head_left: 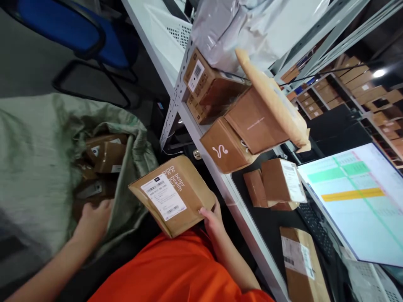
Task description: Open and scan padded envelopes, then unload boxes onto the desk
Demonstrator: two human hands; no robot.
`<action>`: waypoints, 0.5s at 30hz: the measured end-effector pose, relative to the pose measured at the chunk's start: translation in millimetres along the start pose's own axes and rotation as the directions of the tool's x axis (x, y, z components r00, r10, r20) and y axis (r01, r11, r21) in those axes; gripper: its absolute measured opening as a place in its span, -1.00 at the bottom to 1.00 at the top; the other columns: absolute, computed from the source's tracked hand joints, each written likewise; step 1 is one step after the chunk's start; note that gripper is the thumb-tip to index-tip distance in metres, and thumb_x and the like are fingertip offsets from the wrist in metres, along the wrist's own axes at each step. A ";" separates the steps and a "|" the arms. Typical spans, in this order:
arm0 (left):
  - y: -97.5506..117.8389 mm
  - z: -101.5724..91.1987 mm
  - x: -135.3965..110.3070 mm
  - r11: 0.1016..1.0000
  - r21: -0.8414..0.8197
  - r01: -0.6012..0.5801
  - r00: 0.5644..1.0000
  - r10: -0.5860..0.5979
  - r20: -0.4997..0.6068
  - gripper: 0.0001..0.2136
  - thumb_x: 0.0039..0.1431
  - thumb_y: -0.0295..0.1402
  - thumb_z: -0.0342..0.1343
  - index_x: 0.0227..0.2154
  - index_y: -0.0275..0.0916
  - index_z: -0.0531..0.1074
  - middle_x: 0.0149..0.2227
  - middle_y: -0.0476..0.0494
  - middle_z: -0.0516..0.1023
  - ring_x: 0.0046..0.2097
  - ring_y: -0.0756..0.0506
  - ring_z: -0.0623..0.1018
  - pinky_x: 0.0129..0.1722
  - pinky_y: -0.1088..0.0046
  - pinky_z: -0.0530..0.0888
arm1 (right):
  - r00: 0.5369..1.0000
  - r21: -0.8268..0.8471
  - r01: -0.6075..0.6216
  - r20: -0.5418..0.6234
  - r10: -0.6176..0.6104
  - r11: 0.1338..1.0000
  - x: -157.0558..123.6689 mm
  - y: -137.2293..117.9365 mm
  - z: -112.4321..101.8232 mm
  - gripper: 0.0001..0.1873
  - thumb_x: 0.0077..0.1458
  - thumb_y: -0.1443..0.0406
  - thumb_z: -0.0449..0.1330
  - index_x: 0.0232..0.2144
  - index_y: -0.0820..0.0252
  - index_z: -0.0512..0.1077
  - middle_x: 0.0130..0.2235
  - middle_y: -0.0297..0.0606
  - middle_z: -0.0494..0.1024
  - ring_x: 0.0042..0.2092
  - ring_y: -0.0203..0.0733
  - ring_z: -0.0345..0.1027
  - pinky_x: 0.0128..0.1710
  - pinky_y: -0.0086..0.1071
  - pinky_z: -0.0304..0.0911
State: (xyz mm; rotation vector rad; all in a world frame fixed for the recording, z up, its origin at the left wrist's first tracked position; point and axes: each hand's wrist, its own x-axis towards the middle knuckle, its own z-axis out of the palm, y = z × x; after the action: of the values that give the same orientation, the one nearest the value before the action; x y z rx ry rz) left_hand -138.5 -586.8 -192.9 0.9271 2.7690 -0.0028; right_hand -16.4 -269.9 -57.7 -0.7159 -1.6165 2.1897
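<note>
My right hand (212, 216) grips the lower right corner of a brown paper mailer (192, 180), thumb on top. The mailer carries a white shipping label and the printed words "Be better, Be healthy", and hangs above my orange shirt. At the left, my left hand (94, 220) is closed at the mouth of a large grey-green woven sack (126, 176), its fingers seeming to pinch the rim; they are partly hidden. Inside the sack lie several brown parcels (110, 157) with white labels.
On the desk at right stand stacked cardboard boxes (261, 119), a long padded envelope (270, 96), smaller boxes (280, 180) and a labelled parcel (302, 260). A monitor (355, 197) and keyboard (317, 230) sit beyond. A metal post (179, 88) rises at the desk's edge. A blue chair (75, 33) stands upper left.
</note>
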 end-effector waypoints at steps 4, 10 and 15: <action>46.7 23.8 -29.0 1.000 -0.002 0.007 0.999 -0.007 0.037 -0.53 0.20 -0.64 -0.13 0.04 -0.26 0.54 0.04 -0.37 0.53 0.05 -0.31 0.45 -0.02 0.03 0.37 | 0.999 -0.043 0.022 0.038 -0.021 0.999 -5.5 1.4 -15.9 -0.14 -0.38 0.16 0.51 0.07 0.13 0.46 -0.01 -0.17 0.61 0.00 0.03 0.48 0.04 -0.18 0.37; 28.9 31.8 -32.9 0.975 -0.073 0.212 0.975 -0.205 0.087 -0.64 0.26 -0.58 -0.14 -0.03 -0.38 0.51 0.00 -0.38 0.50 0.03 -0.25 0.40 -0.07 0.18 0.30 | 0.994 -0.105 0.006 0.111 0.006 0.994 -7.1 9.4 -32.4 -0.10 -0.31 0.15 0.51 0.15 0.12 0.41 0.02 -0.13 0.60 0.01 0.05 0.49 0.04 -0.15 0.37; -22.6 0.1 -26.4 0.791 -0.108 0.602 0.798 -0.599 0.058 -0.56 0.36 -0.25 -0.19 0.03 -0.55 0.34 0.02 -0.57 0.39 0.06 -0.37 0.34 -0.06 0.03 0.33 | 0.996 -0.149 0.007 0.090 0.006 0.989 -4.5 17.2 -43.7 -0.10 -0.28 0.10 0.50 0.16 0.14 0.39 0.06 -0.08 0.58 0.04 0.09 0.49 0.07 -0.08 0.37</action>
State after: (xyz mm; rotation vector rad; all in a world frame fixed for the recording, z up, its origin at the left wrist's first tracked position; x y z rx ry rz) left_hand -131.3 -620.6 -189.0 -0.0210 2.8738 0.0512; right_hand 12.7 -243.1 -83.3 -0.6655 -1.8404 2.1460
